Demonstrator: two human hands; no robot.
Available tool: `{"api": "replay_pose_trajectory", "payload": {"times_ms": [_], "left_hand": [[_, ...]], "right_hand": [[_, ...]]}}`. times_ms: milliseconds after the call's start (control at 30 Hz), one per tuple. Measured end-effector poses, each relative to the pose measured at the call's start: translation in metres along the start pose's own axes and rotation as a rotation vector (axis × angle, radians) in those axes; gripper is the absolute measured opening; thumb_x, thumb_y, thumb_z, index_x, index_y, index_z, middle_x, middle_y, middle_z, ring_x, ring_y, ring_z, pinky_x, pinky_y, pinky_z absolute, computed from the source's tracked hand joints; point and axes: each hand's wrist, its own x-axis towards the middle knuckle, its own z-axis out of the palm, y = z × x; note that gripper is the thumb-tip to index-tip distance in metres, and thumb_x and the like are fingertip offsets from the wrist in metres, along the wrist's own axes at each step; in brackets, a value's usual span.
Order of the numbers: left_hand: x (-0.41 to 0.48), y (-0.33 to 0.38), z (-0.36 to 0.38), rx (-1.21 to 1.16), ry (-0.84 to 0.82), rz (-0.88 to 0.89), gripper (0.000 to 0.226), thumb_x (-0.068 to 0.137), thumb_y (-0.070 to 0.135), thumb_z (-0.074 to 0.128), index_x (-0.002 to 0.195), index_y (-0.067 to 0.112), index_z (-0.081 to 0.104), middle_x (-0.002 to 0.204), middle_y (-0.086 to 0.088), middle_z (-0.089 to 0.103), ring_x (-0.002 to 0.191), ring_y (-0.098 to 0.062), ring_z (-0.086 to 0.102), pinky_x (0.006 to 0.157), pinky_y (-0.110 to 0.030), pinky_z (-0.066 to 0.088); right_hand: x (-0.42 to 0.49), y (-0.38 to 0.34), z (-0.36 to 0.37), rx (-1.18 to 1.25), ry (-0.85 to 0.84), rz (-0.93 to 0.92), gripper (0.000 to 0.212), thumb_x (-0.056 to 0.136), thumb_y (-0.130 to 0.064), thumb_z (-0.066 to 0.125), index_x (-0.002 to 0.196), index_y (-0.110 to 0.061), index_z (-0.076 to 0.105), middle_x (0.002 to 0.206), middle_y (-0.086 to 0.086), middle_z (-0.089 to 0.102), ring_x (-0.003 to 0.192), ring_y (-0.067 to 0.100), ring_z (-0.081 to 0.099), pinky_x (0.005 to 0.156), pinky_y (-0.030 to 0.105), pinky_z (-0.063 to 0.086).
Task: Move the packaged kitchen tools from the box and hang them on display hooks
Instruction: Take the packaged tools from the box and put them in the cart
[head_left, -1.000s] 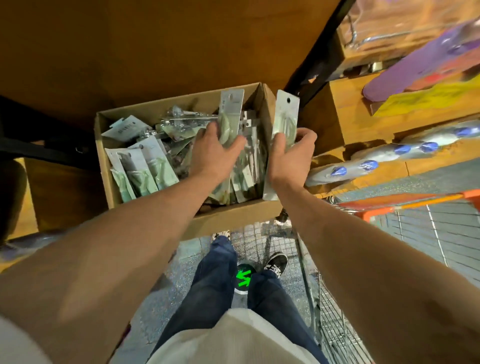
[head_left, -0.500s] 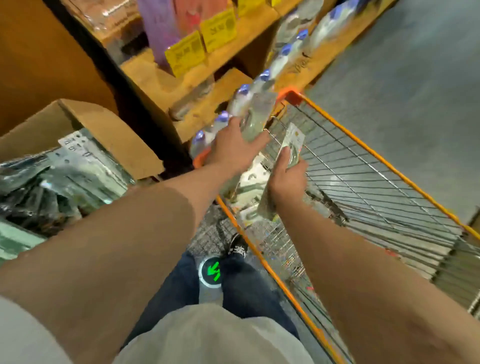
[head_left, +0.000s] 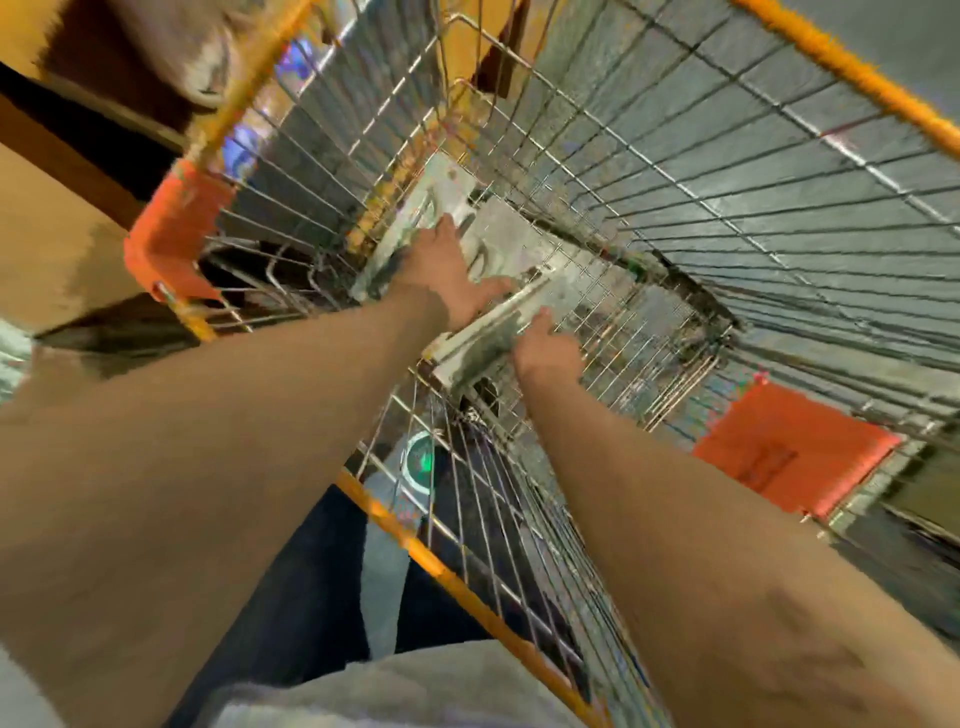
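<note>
In the wire shopping cart (head_left: 779, 171), the right grip (head_left: 545, 351) is curled round a blurred packaged tool (head_left: 483, 332). The left grip (head_left: 441, 265) rests on further packages (head_left: 498, 234); I cannot tell whether it is closed.

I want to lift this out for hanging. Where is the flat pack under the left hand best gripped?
Probably its far end, from above: the flat pack lies on the cart's wire floor, so only an edge can be pinched, and the left hand covers its near end.

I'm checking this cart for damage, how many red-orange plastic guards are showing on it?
2. One guard is at the left of the cart, the other at lower right. More may sit out of frame.
</note>
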Motion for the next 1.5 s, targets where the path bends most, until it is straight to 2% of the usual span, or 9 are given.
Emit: {"api": "replay_pose_trajectory", "payload": {"times_ms": [167, 333, 467, 667, 833, 1000, 1167, 1333, 1500], "left_hand": [[-0.054, -0.006, -0.072, -0.138, 0.23, 0.172, 0.057, 0.098, 0.045, 0.059, 0.145, 0.013, 0.05, 0.141, -0.015, 0.058, 0.129, -0.032, 0.056, 0.109, -0.043, 0.046], [-0.126, -0.046, -0.173, -0.36, 0.587, 0.313, 0.02, 0.101, 0.033, 0.055, 0.11, 0.017, 0.063, 0.084, 0.009, 0.064, 0.076, -0.014, 0.061, 0.072, -0.03, 0.043], [-0.167, -0.143, -0.229, -0.514, 0.854, 0.124, 0.026, 0.104, 0.038, 0.052, 0.104, 0.014, 0.063, 0.079, 0.008, 0.06, 0.074, -0.012, 0.057, 0.069, -0.03, 0.04], [-0.194, -0.359, -0.216, -0.657, 0.788, -0.41, 0.023, 0.104, 0.034, 0.054, 0.112, 0.014, 0.063, 0.092, -0.003, 0.068, 0.087, -0.024, 0.064, 0.072, -0.034, 0.047], [-0.185, -0.465, -0.169, -0.775, 0.551, -0.624, 0.028, 0.104, 0.034, 0.053, 0.118, 0.012, 0.065, 0.105, -0.01, 0.071, 0.103, -0.032, 0.067, 0.078, -0.033, 0.046], [-0.153, -0.485, -0.151, -0.807, 0.471, -0.613, 0.05, 0.099, 0.046, 0.063, 0.133, 0.011, 0.051, 0.117, -0.012, 0.066, 0.108, -0.033, 0.065, 0.077, -0.033, 0.046], [-0.138, -0.481, -0.143, -0.845, 0.452, -0.693, 0.085, 0.085, 0.059, 0.077, 0.144, 0.012, 0.039, 0.134, -0.012, 0.06, 0.121, -0.033, 0.061, 0.085, -0.037, 0.049], [-0.139, -0.485, -0.139, -0.823, 0.494, -0.664, 0.082, 0.079, 0.063, 0.079, 0.137, 0.019, 0.043, 0.125, -0.006, 0.062, 0.108, -0.027, 0.066, 0.076, -0.033, 0.049], [-0.151, -0.489, -0.147, -0.866, 0.537, -0.634, 0.066, 0.079, 0.063, 0.079, 0.119, 0.024, 0.043, 0.095, 0.008, 0.063, 0.08, -0.015, 0.066, 0.069, -0.034, 0.059]], "right_hand": [[-0.076, -0.041, -0.026, -0.065, 0.053, -0.316, 0.044, 0.112, -0.043, 0.036, 0.134, -0.009, 0.052, 0.091, -0.008, 0.057, 0.091, 0.015, 0.061, 0.069, 0.02, 0.043], [-0.185, -0.107, 0.01, -0.109, 0.124, -0.659, 0.04, 0.109, -0.046, 0.039, 0.115, -0.014, 0.061, 0.09, 0.001, 0.07, 0.083, 0.023, 0.065, 0.078, 0.038, 0.051], [-0.273, -0.14, 0.093, -0.129, 0.078, -0.945, 0.036, 0.106, -0.048, 0.044, 0.107, -0.016, 0.061, 0.091, 0.002, 0.073, 0.09, 0.03, 0.068, 0.081, 0.043, 0.051], [-0.345, -0.123, 0.259, -0.643, -0.215, -1.253, 0.023, 0.106, -0.041, 0.048, 0.107, -0.02, 0.057, 0.095, 0.007, 0.072, 0.09, 0.033, 0.067, 0.07, 0.038, 0.046], [-0.338, -0.102, 0.363, -1.053, -0.223, -1.063, 0.028, 0.109, -0.029, 0.042, 0.129, -0.016, 0.056, 0.113, 0.007, 0.064, 0.11, 0.032, 0.063, 0.077, 0.032, 0.041], [-0.303, -0.087, 0.416, -1.04, -0.181, -0.828, 0.033, 0.106, -0.023, 0.044, 0.136, -0.01, 0.045, 0.133, 0.017, 0.058, 0.12, 0.038, 0.061, 0.1, 0.047, 0.053], [-0.288, -0.082, 0.435, -0.97, -0.074, -0.848, 0.044, 0.109, -0.025, 0.039, 0.151, -0.013, 0.035, 0.138, 0.016, 0.057, 0.124, 0.034, 0.059, 0.101, 0.045, 0.049], [-0.289, -0.074, 0.446, -0.93, -0.016, -0.854, 0.047, 0.111, -0.033, 0.035, 0.152, -0.01, 0.035, 0.149, 0.016, 0.045, 0.127, 0.037, 0.054, 0.1, 0.045, 0.045], [-0.286, -0.071, 0.447, -0.94, -0.066, -0.88, 0.036, 0.104, -0.034, 0.057, 0.131, -0.013, 0.047, 0.14, 0.011, 0.046, 0.116, 0.034, 0.058, 0.095, 0.045, 0.05]]}}
